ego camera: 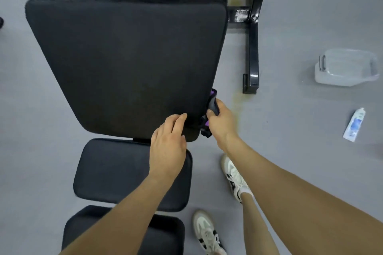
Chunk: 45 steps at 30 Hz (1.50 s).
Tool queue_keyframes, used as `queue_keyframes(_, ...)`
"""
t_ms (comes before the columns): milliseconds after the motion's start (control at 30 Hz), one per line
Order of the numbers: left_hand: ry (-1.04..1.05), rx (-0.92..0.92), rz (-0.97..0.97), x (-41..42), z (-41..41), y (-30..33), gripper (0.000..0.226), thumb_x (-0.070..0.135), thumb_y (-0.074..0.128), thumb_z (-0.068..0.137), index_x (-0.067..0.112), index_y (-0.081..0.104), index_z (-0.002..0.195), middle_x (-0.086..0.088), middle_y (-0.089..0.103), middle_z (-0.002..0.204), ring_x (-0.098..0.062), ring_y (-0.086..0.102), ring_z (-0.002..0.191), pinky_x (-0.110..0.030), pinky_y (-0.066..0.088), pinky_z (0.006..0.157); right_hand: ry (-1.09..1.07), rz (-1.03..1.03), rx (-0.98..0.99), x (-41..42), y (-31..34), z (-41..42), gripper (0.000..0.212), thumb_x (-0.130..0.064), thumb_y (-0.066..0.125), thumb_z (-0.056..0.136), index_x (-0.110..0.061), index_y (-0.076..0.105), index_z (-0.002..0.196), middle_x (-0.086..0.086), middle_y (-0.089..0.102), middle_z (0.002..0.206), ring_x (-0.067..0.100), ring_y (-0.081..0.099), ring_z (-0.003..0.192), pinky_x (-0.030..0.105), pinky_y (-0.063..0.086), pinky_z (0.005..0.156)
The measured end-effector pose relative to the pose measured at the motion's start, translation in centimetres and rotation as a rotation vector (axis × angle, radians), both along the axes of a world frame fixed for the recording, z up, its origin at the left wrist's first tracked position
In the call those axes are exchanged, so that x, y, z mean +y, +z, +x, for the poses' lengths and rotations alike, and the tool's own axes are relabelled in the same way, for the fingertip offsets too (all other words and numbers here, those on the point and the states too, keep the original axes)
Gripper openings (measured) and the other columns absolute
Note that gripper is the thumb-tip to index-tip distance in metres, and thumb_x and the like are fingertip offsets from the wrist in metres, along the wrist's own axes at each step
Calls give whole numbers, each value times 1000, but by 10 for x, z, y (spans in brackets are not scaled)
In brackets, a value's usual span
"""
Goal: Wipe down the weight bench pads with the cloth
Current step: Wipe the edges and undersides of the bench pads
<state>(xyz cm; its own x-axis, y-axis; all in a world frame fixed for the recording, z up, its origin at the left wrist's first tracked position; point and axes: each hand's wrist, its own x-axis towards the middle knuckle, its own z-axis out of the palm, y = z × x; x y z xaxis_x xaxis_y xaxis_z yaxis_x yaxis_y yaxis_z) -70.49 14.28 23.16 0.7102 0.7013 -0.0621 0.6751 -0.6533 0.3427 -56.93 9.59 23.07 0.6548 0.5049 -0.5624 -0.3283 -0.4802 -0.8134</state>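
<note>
A large black back pad (128, 62) fills the upper middle of the head view. Below it sit a smaller black seat pad (107, 172) and another black pad (157, 236) at the bottom edge. My right hand (220, 123) is closed on a dark and purple cloth (212, 101), pressed against the back pad's lower right side edge. My left hand (169, 147) rests flat on the back pad's lower right corner, fingers slightly spread, holding nothing. Most of the cloth is hidden behind the pad edge and my fingers.
The black metal bench frame (253, 51) stands to the right of the back pad. A clear plastic container (346, 67) and a small white tube (354, 124) lie on the grey floor at right. My two feet in white shoes (234, 176) stand right of the seat pad.
</note>
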Motion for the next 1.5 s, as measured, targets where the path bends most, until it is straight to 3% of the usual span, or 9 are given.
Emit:
queue_keyframes(200, 35, 79, -38, -30, -41, -22, 49, 8, 58, 85, 16, 46, 132, 0, 47, 132, -21, 52, 112, -37, 41, 95, 63, -113, 43, -22, -38, -46, 37, -6, 38, 97, -13, 47, 132, 11, 63, 105, 23, 60, 82, 43, 57, 78)
queue_keyframes(333, 115, 100, -59, -56, -58, -25, 44, 11, 57, 87, 16, 48, 130, 0, 46, 131, -21, 49, 114, -36, 39, 97, 293, -212, 36, -48, -44, -74, 32, -6, 41, 95, -10, 51, 125, 15, 62, 111, 30, 62, 89, 39, 53, 84)
queue_keyframes(500, 193, 67, -81, -94, -85, -24, 43, 12, 54, 89, 15, 46, 132, 1, 44, 134, -20, 47, 116, -36, 42, 97, 305, -196, 87, -84, -40, -83, 37, -6, 39, 94, -20, 40, 129, 10, 58, 104, 28, 61, 81, 43, 55, 80)
queue_keyframes(633, 301, 36, -73, -123, -104, -31, 45, 15, 50, 93, 15, 42, 137, 2, 38, 143, -18, 41, 126, -35, 39, 103, 406, -97, 24, -120, -32, -85, 49, -1, 39, 95, -25, 39, 138, 1, 55, 107, 21, 53, 83, 29, 47, 72)
queue_keyframes(800, 333, 46, -73, -140, -118, -45, 47, 17, 43, 97, 18, 34, 143, 3, 29, 151, -21, 31, 137, -38, 32, 111, 461, 40, 48, -163, -37, -99, 49, 2, 39, 95, -24, 44, 137, -16, 53, 84, 17, 56, 83, 36, 54, 80)
queue_keyframes(933, 286, 88, -70, -139, -127, -54, 48, 15, 38, 100, 21, 27, 147, 6, 19, 156, -20, 17, 144, -33, 23, 113, 429, 171, 60, -180, -46, -109, 42, 4, 37, 95, -20, 51, 127, -13, 56, 81, 14, 59, 77, 41, 54, 78)
queue_keyframes(1133, 278, -10, 34, -145, -132, -76, 49, 9, 36, 100, 20, 26, 147, 6, 18, 156, -11, 13, 144, -26, 16, 114, 321, 244, 86, -187, -74, -120, 41, -6, 42, 97, -30, 50, 129, 0, 60, 105, 26, 65, 82, 35, 57, 60)
queue_keyframes(1333, 221, -90, 103, -144, -137, -89, 46, 12, 33, 101, 19, 27, 146, 2, 21, 155, -14, 13, 144, -29, 7, 117, 170, 369, -84, -165, -108, -145, 46, -15, 47, 94, -32, 44, 137, 0, 53, 133, 26, 59, 113, 46, 51, 94)
queue_keyframes(1500, 199, -68, 155, -141, -137, -93, 46, 13, 31, 101, 18, 26, 147, 2, 18, 156, -13, 13, 144, -28, 6, 116, 198, 492, -254, -150, -124, -180, 50, -16, 41, 99, -22, 29, 147, -4, 25, 152, 14, 34, 136, 29, 31, 112)
